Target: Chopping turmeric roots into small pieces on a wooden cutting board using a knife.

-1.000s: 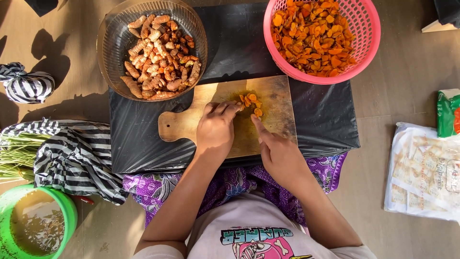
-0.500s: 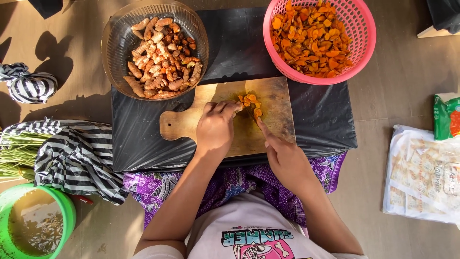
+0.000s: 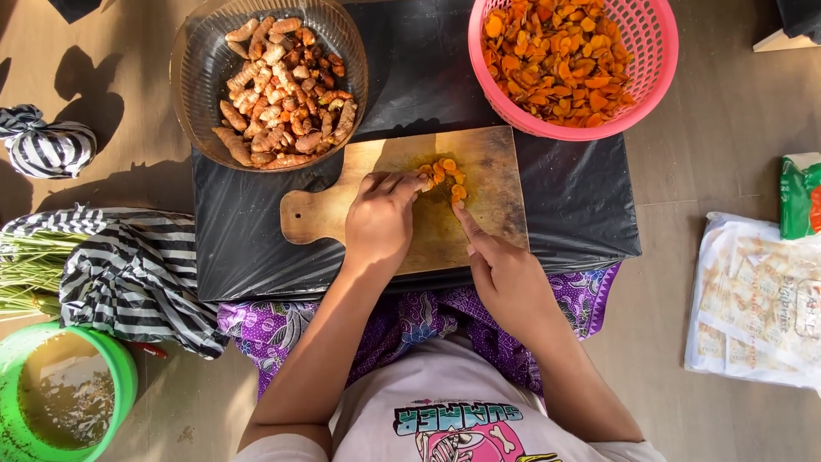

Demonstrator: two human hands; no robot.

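Note:
A wooden cutting board (image 3: 487, 167) lies on a black sheet, with a small heap of orange root slices (image 3: 445, 175) on it. My left hand (image 3: 380, 218) pins a piece of root (image 3: 422, 181) to the board with its fingertips, right beside the slices. My right hand (image 3: 505, 274) is closed with its index finger stretched toward the slices. It seems to grip a small knife, which is mostly hidden under the finger.
A glass bowl (image 3: 192, 81) of whole brown roots sits at the back left. A pink basket (image 3: 654, 77) of orange slices is at the back right. A green bucket (image 3: 120, 368) and striped cloth (image 3: 128, 274) are on the left, plastic packets (image 3: 757, 299) on the right.
Both hands stay at the slices on the board, and the right hand shifts only slightly. The view has moved a little.

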